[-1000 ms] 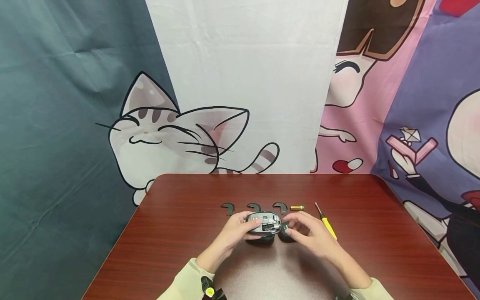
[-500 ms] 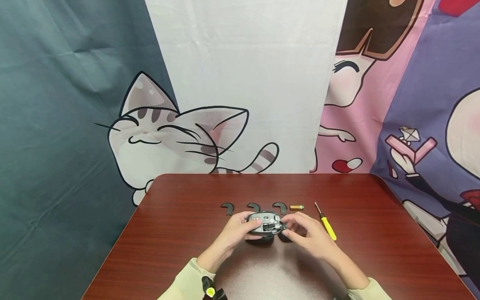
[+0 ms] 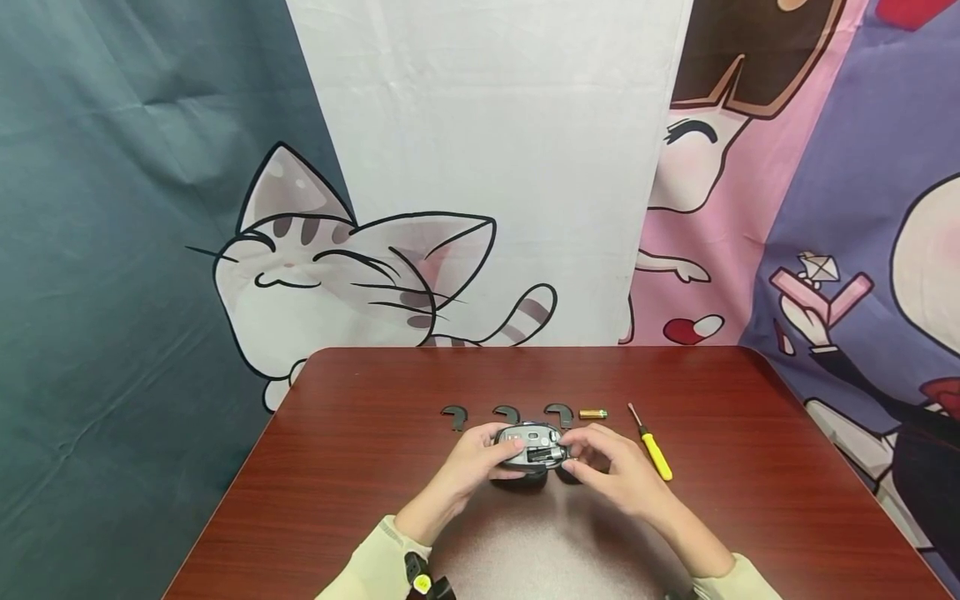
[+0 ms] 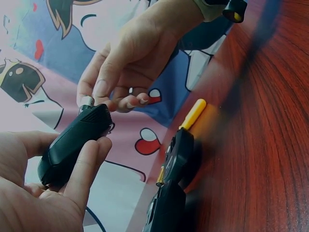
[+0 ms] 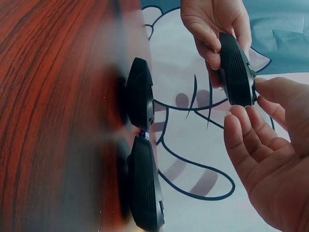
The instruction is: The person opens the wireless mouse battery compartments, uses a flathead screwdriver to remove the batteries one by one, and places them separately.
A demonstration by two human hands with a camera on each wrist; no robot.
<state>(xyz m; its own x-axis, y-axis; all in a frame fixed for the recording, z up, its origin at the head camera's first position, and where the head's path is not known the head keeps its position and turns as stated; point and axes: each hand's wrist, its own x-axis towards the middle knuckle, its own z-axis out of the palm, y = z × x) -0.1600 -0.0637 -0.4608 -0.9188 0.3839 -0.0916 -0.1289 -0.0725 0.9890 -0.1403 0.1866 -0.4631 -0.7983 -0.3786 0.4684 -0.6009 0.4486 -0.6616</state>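
My left hand (image 3: 474, 454) holds a black computer mouse (image 3: 513, 435) with its grey underside up and the battery compartment uncovered. In the left wrist view the black side of this mouse (image 4: 72, 147) rests between thumb and fingers. My right hand (image 3: 626, 471) is at the mouse's right end. Its thumb and forefinger pinch a small silver-ended piece (image 4: 87, 101) at that end; I cannot tell what the piece is. The right hand's other fingers (image 5: 241, 137) are bent loosely beside the mouse. Below the hands, two more black mice lie on the table, a nearer mouse (image 5: 145, 186) and another mouse (image 5: 139, 94).
Beyond the hands, three curved black covers, a left cover (image 3: 455, 414), a middle cover (image 3: 508, 412) and a right cover (image 3: 559, 412), lie in a row. A gold battery (image 3: 593, 414) and a yellow-handled screwdriver (image 3: 655, 452) lie to their right on the brown table (image 3: 360, 442).
My right hand has moved slightly left, bringing its fingertips from beside the mouse to its right end. The left hand keeps holding the mouse nearly still.
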